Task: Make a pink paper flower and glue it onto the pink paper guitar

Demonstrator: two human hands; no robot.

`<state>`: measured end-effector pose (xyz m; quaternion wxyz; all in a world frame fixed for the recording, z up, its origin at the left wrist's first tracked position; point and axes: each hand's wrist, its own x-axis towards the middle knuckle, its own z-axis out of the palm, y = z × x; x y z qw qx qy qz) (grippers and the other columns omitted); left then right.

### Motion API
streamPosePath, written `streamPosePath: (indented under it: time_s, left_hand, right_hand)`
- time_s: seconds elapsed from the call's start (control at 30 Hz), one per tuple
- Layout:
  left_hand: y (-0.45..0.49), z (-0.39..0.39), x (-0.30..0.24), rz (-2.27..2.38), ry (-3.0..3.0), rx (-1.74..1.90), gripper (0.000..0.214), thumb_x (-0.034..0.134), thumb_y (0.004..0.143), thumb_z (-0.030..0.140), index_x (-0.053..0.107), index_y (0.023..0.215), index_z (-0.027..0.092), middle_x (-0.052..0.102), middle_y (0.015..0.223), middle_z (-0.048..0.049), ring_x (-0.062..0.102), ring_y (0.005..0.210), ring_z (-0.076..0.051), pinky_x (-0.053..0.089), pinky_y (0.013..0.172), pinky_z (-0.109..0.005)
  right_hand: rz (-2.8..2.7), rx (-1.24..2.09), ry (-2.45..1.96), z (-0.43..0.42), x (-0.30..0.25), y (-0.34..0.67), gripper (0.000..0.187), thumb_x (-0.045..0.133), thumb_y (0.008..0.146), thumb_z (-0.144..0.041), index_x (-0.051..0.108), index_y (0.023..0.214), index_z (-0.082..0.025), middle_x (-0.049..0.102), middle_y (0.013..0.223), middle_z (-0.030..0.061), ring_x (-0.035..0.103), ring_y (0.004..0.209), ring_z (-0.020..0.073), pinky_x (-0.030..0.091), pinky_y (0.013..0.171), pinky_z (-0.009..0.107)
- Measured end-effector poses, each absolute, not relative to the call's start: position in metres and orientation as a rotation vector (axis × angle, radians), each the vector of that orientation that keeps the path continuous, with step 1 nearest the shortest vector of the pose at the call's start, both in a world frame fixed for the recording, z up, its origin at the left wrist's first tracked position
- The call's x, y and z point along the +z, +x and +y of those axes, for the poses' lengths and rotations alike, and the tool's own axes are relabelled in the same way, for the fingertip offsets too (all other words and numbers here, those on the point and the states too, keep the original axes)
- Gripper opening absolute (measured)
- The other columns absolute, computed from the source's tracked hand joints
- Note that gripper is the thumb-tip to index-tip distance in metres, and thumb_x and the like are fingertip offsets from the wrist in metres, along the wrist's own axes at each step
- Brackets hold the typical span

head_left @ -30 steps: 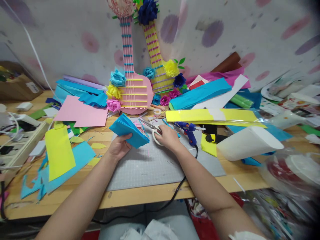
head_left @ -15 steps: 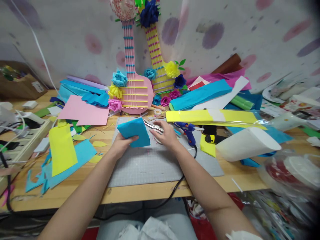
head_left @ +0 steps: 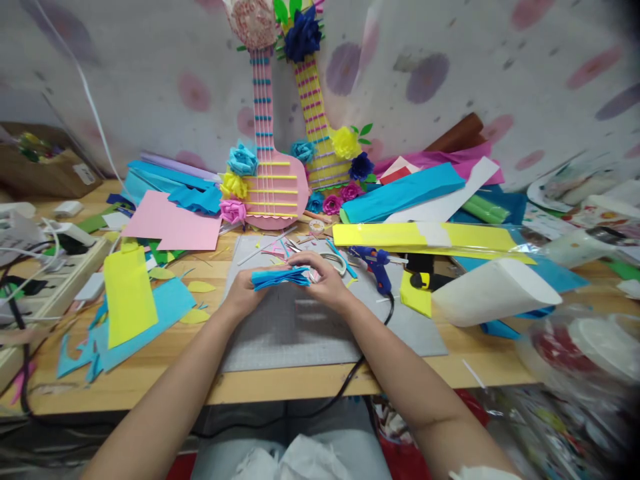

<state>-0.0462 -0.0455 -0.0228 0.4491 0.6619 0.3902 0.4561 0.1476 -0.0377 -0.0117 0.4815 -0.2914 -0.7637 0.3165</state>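
Note:
A folded stack of blue crepe paper [head_left: 280,277] is held edge-on above the grey cutting mat [head_left: 300,340], its several layers showing. My left hand [head_left: 243,293] is closed on its left end. At the right end, my right hand [head_left: 327,285] pinches the stack, fingers curved over the top. Just behind the right hand, scissors [head_left: 336,263] lie on the mat with their pale handles showing; the hand partly covers them. Small pink and blue paper scraps lie around the scissors.
A blue glue gun [head_left: 374,263] sits right of the mat, its black cord crossing the front edge. Pink and yellow paper guitars [head_left: 277,183] lean on the wall. Yellow sheets [head_left: 129,297] lie left, a white roll [head_left: 495,293] right, a power strip [head_left: 60,293] far left.
My right hand has let go of the scissors, which now lie on the mat, and has taken the right end of the blue paper. The paper has turned from face-on to edge-on.

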Motion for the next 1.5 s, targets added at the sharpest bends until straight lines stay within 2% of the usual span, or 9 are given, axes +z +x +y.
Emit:
streamPosePath:
  time_s: [0.1, 0.23, 0.33, 0.47, 0.57, 0.87, 1.13, 1.37, 1.5]
  left_hand:
    - [-0.047, -0.044, -0.025, 0.985, 1.698, 1.138, 0.028, 0.065, 0.071, 0.034, 0.072, 0.095, 0.022, 0.069, 0.102, -0.0052, 0.064, 0.099, -0.025, 0.046, 0.094, -0.039]
    - [-0.044, -0.043, -0.026, 1.101, 1.624, 1.176, 0.025, 0.069, 0.067, 0.034, 0.073, 0.090, 0.023, 0.071, 0.099, -0.0036, 0.063, 0.099, -0.026, 0.045, 0.095, -0.040]
    - [-0.043, -0.042, -0.027, 1.167, 1.383, 1.209, 0.033, 0.076, 0.058, 0.033, 0.072, 0.088, 0.021, 0.071, 0.100, -0.0054, 0.062, 0.100, -0.029, 0.044, 0.096, -0.044]
    - [-0.047, -0.041, -0.028, 1.035, 0.964, 1.077, 0.055, 0.082, 0.050, 0.030, 0.067, 0.101, 0.018, 0.069, 0.104, -0.0095, 0.062, 0.101, -0.032, 0.048, 0.089, -0.048]
    - [-0.049, -0.040, -0.026, 0.934, 0.840, 0.958, 0.052, 0.081, 0.051, 0.026, 0.067, 0.100, 0.016, 0.068, 0.107, -0.0126, 0.062, 0.101, -0.032, 0.050, 0.087, -0.047]
    - [-0.049, -0.036, -0.029, 0.916, 0.844, 0.882, 0.049, 0.081, 0.052, 0.023, 0.068, 0.099, 0.018, 0.068, 0.107, -0.0115, 0.063, 0.098, -0.030, 0.051, 0.084, -0.044]
    - [-0.047, -0.036, -0.031, 0.929, 0.899, 0.908, 0.053, 0.082, 0.050, 0.024, 0.067, 0.101, 0.019, 0.068, 0.108, -0.0100, 0.061, 0.102, -0.031, 0.051, 0.086, -0.042]
    - [-0.047, -0.035, -0.032, 0.942, 0.929, 0.914, 0.052, 0.081, 0.050, 0.023, 0.068, 0.100, 0.019, 0.069, 0.105, -0.0090, 0.062, 0.101, -0.031, 0.047, 0.091, -0.046]
    - [-0.047, -0.034, -0.033, 0.948, 0.968, 0.917, 0.052, 0.081, 0.050, 0.024, 0.068, 0.101, 0.019, 0.068, 0.108, -0.0090, 0.060, 0.104, -0.032, 0.045, 0.093, -0.048]
  right_hand:
    - [-1.860, 0.845, -0.665, -0.036, -0.011, 0.151, 0.027, 0.060, 0.075, -0.030, 0.057, 0.100, -0.023, 0.061, 0.103, 0.0063, 0.056, 0.100, 0.0197, 0.045, 0.090, 0.037]
    - [-1.689, 0.967, -0.601, -0.032, -0.010, 0.158, 0.029, 0.056, 0.078, -0.039, 0.052, 0.102, -0.022, 0.059, 0.101, 0.0067, 0.058, 0.097, 0.0195, 0.047, 0.087, 0.037]
    - [-1.552, 0.763, -0.785, -0.033, -0.007, 0.158, 0.017, 0.060, 0.078, -0.033, 0.052, 0.088, -0.022, 0.058, 0.084, 0.0018, 0.058, 0.080, 0.0146, 0.048, 0.077, 0.032]
    - [-1.649, 0.454, -0.841, -0.040, -0.001, 0.152, 0.010, 0.057, 0.080, -0.024, 0.050, 0.073, -0.021, 0.052, 0.069, -0.0008, 0.051, 0.066, 0.0119, 0.045, 0.066, 0.027]
    - [-1.781, 0.387, -0.810, -0.040, 0.001, 0.148, 0.004, 0.052, 0.082, -0.021, 0.055, 0.080, -0.021, 0.054, 0.074, 0.0012, 0.051, 0.068, 0.0125, 0.045, 0.065, 0.028]
    - [-1.802, 0.358, -0.868, -0.033, -0.003, 0.142, 0.015, 0.050, 0.079, -0.013, 0.060, 0.087, -0.020, 0.055, 0.078, 0.0024, 0.053, 0.074, 0.0135, 0.045, 0.069, 0.028]
    - [-1.886, 0.309, -0.857, -0.033, -0.004, 0.137, 0.013, 0.051, 0.081, -0.019, 0.062, 0.088, -0.022, 0.053, 0.081, 0.0035, 0.052, 0.079, 0.0154, 0.045, 0.073, 0.030]
    - [-1.946, 0.179, -0.931, -0.031, 0.000, 0.139, 0.027, 0.056, 0.079, -0.027, 0.060, 0.105, -0.023, 0.051, 0.094, 0.0058, 0.050, 0.090, 0.0174, 0.044, 0.081, 0.032]
    - [-1.917, 0.168, -1.017, -0.030, -0.001, 0.137, 0.024, 0.057, 0.075, -0.026, 0.059, 0.099, -0.020, 0.054, 0.089, 0.0056, 0.051, 0.085, 0.0181, 0.044, 0.077, 0.031]
